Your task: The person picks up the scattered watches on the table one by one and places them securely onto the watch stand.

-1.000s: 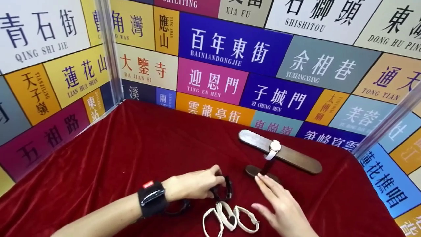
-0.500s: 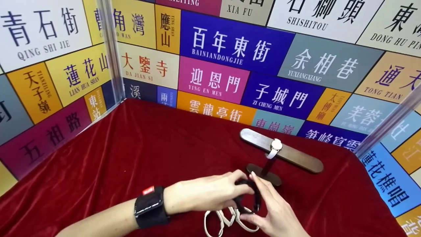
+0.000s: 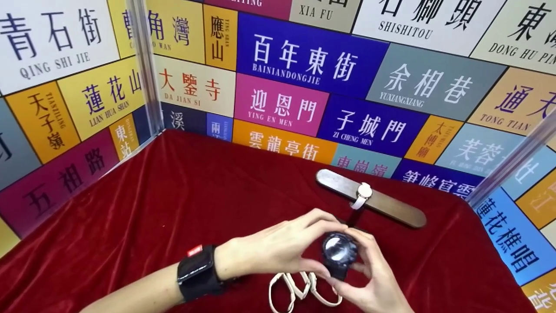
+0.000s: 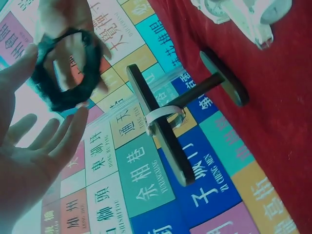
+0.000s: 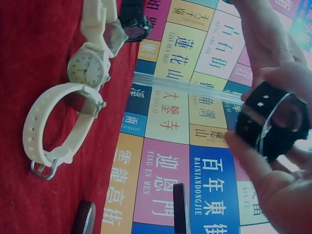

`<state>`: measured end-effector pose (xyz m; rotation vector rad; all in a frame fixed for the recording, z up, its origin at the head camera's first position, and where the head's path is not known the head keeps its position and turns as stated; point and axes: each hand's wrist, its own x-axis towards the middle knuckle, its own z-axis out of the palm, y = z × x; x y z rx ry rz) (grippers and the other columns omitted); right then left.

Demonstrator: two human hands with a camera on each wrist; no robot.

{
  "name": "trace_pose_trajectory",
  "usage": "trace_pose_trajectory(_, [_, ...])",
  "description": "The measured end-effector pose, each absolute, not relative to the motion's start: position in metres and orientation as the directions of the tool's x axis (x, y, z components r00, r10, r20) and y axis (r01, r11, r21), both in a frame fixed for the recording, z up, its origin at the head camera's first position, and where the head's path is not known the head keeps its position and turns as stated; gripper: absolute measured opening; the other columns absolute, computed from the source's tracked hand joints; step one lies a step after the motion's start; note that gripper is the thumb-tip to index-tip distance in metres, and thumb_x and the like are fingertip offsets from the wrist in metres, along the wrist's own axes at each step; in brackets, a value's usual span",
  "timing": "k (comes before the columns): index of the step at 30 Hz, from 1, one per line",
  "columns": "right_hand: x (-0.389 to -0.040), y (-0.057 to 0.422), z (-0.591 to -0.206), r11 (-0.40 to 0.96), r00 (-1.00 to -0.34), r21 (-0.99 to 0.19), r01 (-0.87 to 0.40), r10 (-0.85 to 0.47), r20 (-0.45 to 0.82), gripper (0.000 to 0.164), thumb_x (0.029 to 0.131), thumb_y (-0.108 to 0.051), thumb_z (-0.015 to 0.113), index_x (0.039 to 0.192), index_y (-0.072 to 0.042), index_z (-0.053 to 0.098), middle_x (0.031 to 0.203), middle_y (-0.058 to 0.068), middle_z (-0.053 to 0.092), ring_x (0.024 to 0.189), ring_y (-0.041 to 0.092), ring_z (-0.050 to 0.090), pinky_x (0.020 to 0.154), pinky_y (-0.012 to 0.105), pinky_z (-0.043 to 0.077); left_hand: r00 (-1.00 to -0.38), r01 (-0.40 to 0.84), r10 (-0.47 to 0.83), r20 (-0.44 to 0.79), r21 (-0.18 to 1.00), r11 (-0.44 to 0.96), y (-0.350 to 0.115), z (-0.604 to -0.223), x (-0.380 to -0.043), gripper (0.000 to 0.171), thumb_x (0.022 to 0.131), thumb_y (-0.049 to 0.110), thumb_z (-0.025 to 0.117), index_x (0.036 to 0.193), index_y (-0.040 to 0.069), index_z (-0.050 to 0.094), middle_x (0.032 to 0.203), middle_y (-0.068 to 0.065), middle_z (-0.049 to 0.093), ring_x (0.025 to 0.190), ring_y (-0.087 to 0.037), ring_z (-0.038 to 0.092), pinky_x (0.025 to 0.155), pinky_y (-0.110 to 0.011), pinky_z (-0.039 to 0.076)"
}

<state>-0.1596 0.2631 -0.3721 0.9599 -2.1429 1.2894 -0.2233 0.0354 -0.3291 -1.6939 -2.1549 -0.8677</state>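
Note:
My left hand and right hand hold a black wristwatch between them, above the cloth. Its dial faces up in the head view. The fingers and thumbs of both hands meet around the watch's edges. In the left wrist view its strap forms a closed loop. Several holes show in the black strap in the right wrist view. Below the hands lie white watches, partly hidden by them. Their pale straps are looped, and one white dial shows in the right wrist view.
A dark wooden T-shaped display stand stands behind the hands, its base hidden in the head view. A white-strapped watch is on its bar. Another black watch lies beside the white ones. Red cloth covers the table, with sign-printed walls behind.
My left hand has lifted the black watch from near the white ones and moved it right. My right hand has left the stand's base and now holds the watch too. The dial has turned up.

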Motion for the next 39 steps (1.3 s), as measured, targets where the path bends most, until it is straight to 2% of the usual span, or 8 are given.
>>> trace_pose_trajectory(4, [-0.163,0.264,-0.371,0.127,-0.554,-0.549,-0.826,-0.362,0.75,0.093,0.059,0.03,0.076,0.139,0.022,0.029,0.146,0.01,0.043,0.127,0.011,0.058,0.084,0.019,0.059,-0.269,0.945,0.758,0.594,0.313,0.09,0.04,-0.332,-0.223,0.076,0.085,0.039,0.078,0.147,0.012,0.044,0.139,-0.005,0.048,0.127,-0.01,0.056,0.107,-0.013,0.044])
trace_pose_trajectory(9, [-0.168,0.263,-0.368,0.002,-0.458,-0.498,-0.867,-0.397,0.795,0.087,0.065,0.026,0.077,0.134,0.028,0.024,0.152,0.02,0.036,0.139,0.021,0.049,0.104,0.024,0.052,-0.182,0.973,0.702,0.688,0.228,0.028,0.046,-0.337,-0.221,0.075,0.084,0.039,0.078,0.145,0.009,0.046,0.14,-0.007,0.048,0.131,-0.01,0.055,0.109,-0.013,0.042])
trace_pose_trajectory(13, [-0.166,0.263,-0.364,0.107,-0.457,-0.455,-0.884,-0.403,0.793,0.082,0.072,0.012,0.082,0.132,0.027,0.029,0.152,0.024,0.036,0.142,0.021,0.045,0.11,0.024,0.046,-0.136,0.987,0.656,0.742,0.158,0.025,0.047,-0.339,-0.22,0.071,0.083,0.036,0.081,0.14,0.005,0.052,0.136,-0.009,0.053,0.129,-0.012,0.057,0.109,-0.013,0.043])
trace_pose_trajectory(18, [-0.163,0.268,-0.357,0.339,-0.447,-0.323,-0.883,-0.404,0.798,0.077,0.083,-0.02,0.082,0.132,0.024,0.041,0.147,0.028,0.041,0.141,0.02,0.044,0.112,0.022,0.044,-0.113,0.993,0.64,0.76,0.102,0.054,0.048,-0.339,-0.222,0.07,0.083,0.034,0.081,0.139,0.005,0.053,0.133,-0.009,0.055,0.124,-0.013,0.06,0.108,-0.014,0.044])
trace_pose_trajectory(21, [-0.163,0.272,-0.355,0.366,-0.455,-0.311,-0.877,-0.421,0.785,0.075,0.082,-0.017,0.083,0.132,0.023,0.043,0.141,0.027,0.045,0.138,0.016,0.047,0.105,0.019,0.048,-0.124,0.991,0.648,0.751,0.119,0.052,0.051,-0.342,-0.225,0.071,0.082,0.034,0.082,0.139,0.005,0.053,0.132,-0.009,0.055,0.125,-0.013,0.059,0.109,-0.013,0.043])
trace_pose_trajectory(27, [-0.168,0.279,-0.364,0.487,-0.569,-0.357,-0.797,-0.412,0.711,0.088,0.055,0.016,0.085,0.134,0.012,0.047,0.131,0.021,0.05,0.128,0.002,0.05,0.088,0.015,0.056,-0.239,0.964,0.711,0.661,0.247,0.094,0.06,-0.358,-0.233,0.079,0.08,0.038,0.082,0.144,0.006,0.048,0.136,-0.01,0.052,0.128,-0.016,0.057,0.11,-0.016,0.044])
trace_pose_trajectory(33, [-0.183,0.303,-0.374,0.626,-0.656,-0.36,-0.692,-0.337,0.676,0.089,0.05,0.022,0.084,0.132,0.007,0.05,0.13,0.02,0.052,0.125,-0.003,0.048,0.094,0.013,0.051,-0.431,0.9,0.751,0.5,0.306,0.312,0.071,-0.366,-0.263,0.088,0.087,0.059,0.065,0.155,0.013,0.034,0.157,-0.012,0.037,0.147,-0.023,0.038,0.121,-0.042,0.036])
trace_pose_trajectory(39, [-0.192,0.34,-0.372,0.719,-0.703,-0.358,-0.596,-0.251,0.665,0.084,0.051,0.023,0.084,0.127,0.011,0.05,0.124,0.025,0.053,0.122,-0.01,0.045,0.098,0.001,0.042,-0.669,0.722,0.688,0.28,0.462,0.514,0.082,-0.362,-0.31,0.08,0.098,0.056,0.052,0.16,0.013,0.024,0.168,-0.01,0.016,0.157,-0.028,0.01,0.124,-0.055,0.021])
